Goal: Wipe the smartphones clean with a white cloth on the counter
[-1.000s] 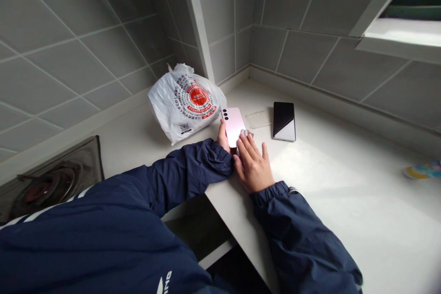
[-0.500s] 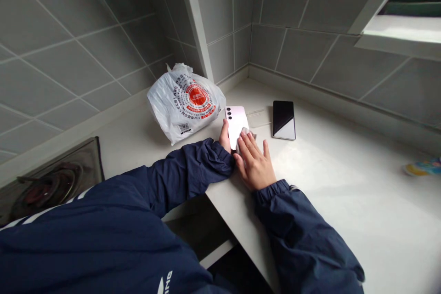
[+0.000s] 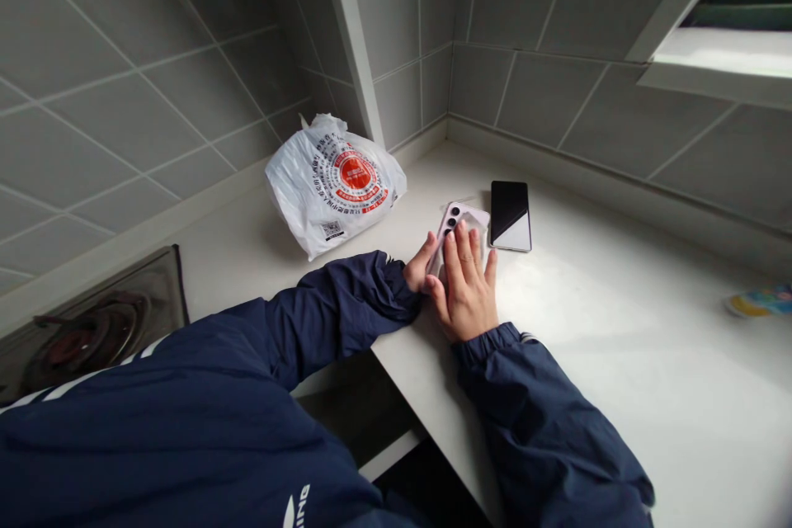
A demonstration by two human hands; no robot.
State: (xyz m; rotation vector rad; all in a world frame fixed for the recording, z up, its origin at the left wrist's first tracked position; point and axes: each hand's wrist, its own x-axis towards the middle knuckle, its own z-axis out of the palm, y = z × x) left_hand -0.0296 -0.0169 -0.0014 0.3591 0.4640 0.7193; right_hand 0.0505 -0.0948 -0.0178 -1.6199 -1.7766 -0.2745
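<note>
A pale pink smartphone with a column of dark camera lenses lies tilted on the white counter, its back facing up. My right hand rests over its lower half, fingers spread, and my left hand grips its left edge. A transparent phone case shows only faintly at the pink phone's upper edge; I cannot tell whether the phone sits in it. The cloth is hidden. A black-screened smartphone lies just right of my fingers, not touched.
A white plastic bag with a red logo stands against the tiled wall to the left. A gas burner sits at the lower left. A colourful object lies at the far right. The counter's front edge runs below my hands.
The pink phone has moved right onto the transparent case and turned, lenses now uppermost. Both hands have closed around it, and the grey cloth has gone from view.
</note>
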